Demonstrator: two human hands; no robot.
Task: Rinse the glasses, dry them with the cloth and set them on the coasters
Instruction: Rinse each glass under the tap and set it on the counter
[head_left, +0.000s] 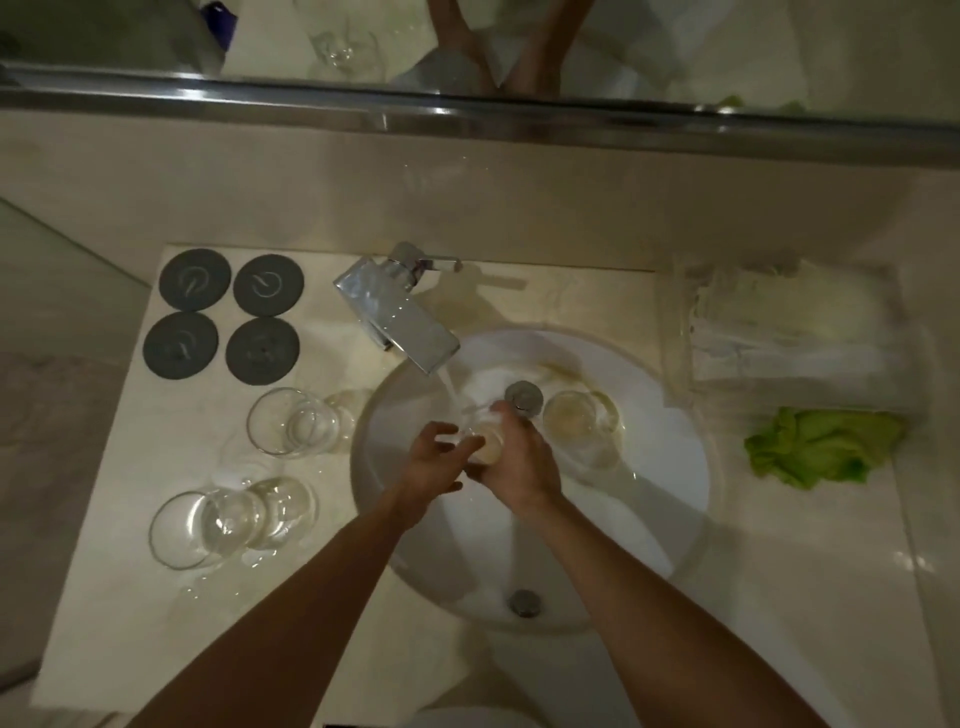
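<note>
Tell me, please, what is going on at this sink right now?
A person is rinsing a glass under the running tap, the right hand gripping it and the left hand touching it. Another glass sits in the basin. The four coasters are bare; the green cloth lies unused.

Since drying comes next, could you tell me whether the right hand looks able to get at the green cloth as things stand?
Probably yes, once free: the green cloth lies uncovered on the counter right of the basin, nothing between. But the right hand now grips the glass under the tap.
</note>
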